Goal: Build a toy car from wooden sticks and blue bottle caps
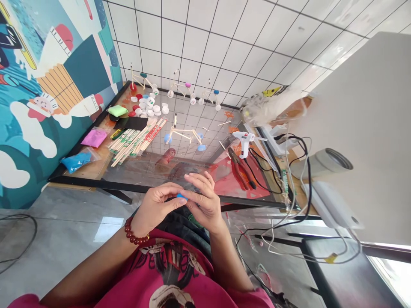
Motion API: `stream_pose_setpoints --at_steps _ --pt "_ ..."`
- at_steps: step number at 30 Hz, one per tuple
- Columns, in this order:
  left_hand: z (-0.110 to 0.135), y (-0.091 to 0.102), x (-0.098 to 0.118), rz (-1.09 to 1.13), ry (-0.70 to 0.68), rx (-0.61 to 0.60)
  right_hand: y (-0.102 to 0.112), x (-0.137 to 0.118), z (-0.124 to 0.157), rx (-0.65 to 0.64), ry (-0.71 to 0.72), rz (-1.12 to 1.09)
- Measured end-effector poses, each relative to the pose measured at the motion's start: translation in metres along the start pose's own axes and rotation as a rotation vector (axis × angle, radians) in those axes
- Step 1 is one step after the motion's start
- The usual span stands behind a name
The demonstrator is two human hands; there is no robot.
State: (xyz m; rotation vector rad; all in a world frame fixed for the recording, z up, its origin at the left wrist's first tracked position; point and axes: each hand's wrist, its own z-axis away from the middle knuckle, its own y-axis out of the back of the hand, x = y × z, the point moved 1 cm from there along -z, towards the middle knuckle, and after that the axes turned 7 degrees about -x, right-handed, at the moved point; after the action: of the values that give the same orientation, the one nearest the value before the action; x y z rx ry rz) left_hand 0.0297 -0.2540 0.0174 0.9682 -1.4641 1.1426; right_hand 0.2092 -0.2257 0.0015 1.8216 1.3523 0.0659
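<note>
My left hand (pixel 160 207) and my right hand (pixel 204 205) meet in front of my body, just before the near edge of the table. Both pinch a small blue lump of modelling clay (pixel 182 196), mostly covered by the fingers. Farther back on the glass top stands a small bike-like model (pixel 183 133) of wooden sticks with blue bottle-cap wheels. Three similar stick models are lined up by the wall, with a green lump (pixel 143 75), a pink lump (pixel 188 85) and a blue lump (pixel 216 92) on top.
Wooden chopsticks (pixel 138 139), bottle caps (pixel 149 105) and bags of blue clay (pixel 77 161), pink clay (pixel 93 137) and green clay (pixel 117 111) lie left. At right are a white glue gun (pixel 244 141), red-handled pliers (pixel 240 171) and trailing cables (pixel 310 184).
</note>
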Motion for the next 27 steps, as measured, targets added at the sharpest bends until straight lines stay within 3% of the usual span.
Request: stream_pose_setpoints --at_steps 18,23,27 --pt "-0.002 0.0013 -0.0002 -0.048 -0.017 -0.026 0.0017 -0.0018 -0.0049 0.013 0.019 -0.018" --pt "-0.0027 0.0037 0.0007 0.091 0.034 -0.006 0.001 0.0001 -0.004 0.004 -0.079 -0.081" --pt "0.0002 0.0079 0.0023 0.089 -0.063 0.088 0.0006 0.0047 -0.0015 0.072 -0.159 -0.254"
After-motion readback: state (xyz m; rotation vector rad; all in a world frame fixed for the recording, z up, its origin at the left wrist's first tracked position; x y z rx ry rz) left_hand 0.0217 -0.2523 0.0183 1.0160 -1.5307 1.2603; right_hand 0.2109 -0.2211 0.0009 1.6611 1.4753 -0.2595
